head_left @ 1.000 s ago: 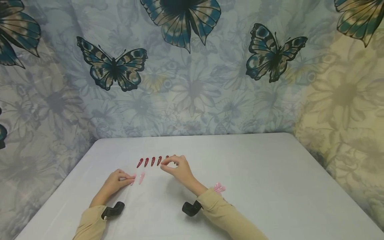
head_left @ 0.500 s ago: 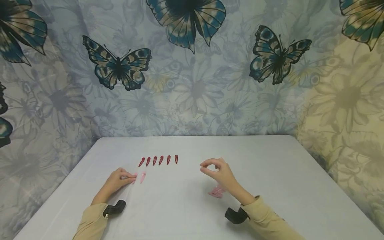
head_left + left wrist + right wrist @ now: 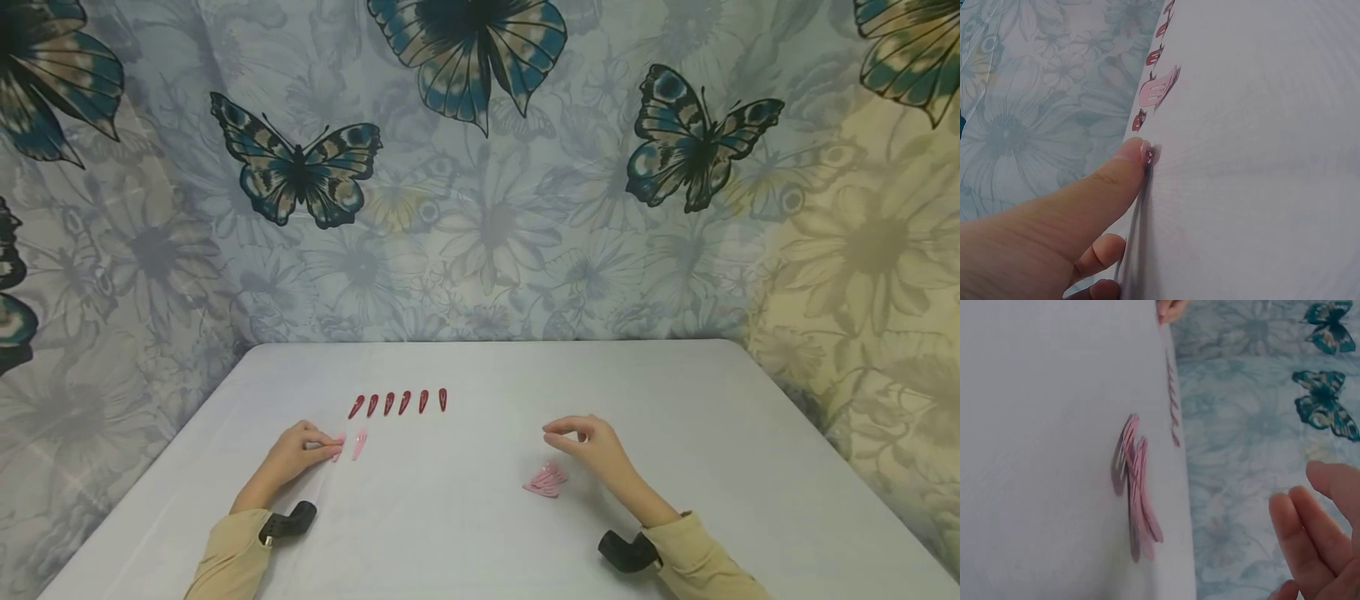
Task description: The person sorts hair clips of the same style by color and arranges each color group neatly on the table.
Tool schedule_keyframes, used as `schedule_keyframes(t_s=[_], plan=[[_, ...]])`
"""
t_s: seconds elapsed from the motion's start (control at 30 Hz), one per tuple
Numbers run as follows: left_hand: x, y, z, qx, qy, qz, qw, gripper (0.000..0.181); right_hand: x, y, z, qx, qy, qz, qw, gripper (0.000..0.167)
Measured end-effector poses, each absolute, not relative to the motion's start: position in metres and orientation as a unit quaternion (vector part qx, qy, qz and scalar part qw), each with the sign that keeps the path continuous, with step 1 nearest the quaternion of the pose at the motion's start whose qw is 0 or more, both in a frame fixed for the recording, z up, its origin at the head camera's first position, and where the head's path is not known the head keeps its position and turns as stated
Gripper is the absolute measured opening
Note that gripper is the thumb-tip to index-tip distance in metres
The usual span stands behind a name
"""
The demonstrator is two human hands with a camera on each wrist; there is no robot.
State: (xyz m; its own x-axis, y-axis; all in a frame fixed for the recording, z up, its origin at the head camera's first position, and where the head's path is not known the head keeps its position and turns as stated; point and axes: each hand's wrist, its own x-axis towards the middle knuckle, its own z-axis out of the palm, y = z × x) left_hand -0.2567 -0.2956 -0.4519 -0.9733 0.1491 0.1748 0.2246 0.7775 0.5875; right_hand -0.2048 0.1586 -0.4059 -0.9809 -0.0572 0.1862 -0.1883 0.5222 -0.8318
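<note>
At the table's left, my left hand pinches a pink snap hair clip against the white surface. In the left wrist view the thumb covers part of that clip. Just to its right lies a second pink clip. Behind them runs a row of several dark red snap hair clips. My right hand hovers at the right, fingers bent loosely, thumb and fingertips apart, holding nothing. Below and left of it sits a small pile of pink hair clips, also seen as a pile in the right wrist view.
The white table reaches back to a butterfly-patterned cloth. A black wrist camera sits on the left wrist and another black camera on the right wrist.
My right hand has moved right from the red row to beside the pink pile, uncovering the row's right end. The left hand stays at its clip. The head view has shifted slightly.
</note>
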Motion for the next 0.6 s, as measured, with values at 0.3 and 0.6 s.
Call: schedule_keyframes(t_s=[0.3,0.6], plan=[[-0.256,-0.294,-0.451,-0.097,-0.941,-0.318,0.057,0.018,-0.214,0.169,-0.426,0.066,-0.879,0.467,0.073,0.013],[-0.253,-0.293,-0.447,-0.108,-0.938,-0.323,0.064,0.017,-0.217,0.173,-0.435,0.086,-0.880,0.467,0.016,0.021]])
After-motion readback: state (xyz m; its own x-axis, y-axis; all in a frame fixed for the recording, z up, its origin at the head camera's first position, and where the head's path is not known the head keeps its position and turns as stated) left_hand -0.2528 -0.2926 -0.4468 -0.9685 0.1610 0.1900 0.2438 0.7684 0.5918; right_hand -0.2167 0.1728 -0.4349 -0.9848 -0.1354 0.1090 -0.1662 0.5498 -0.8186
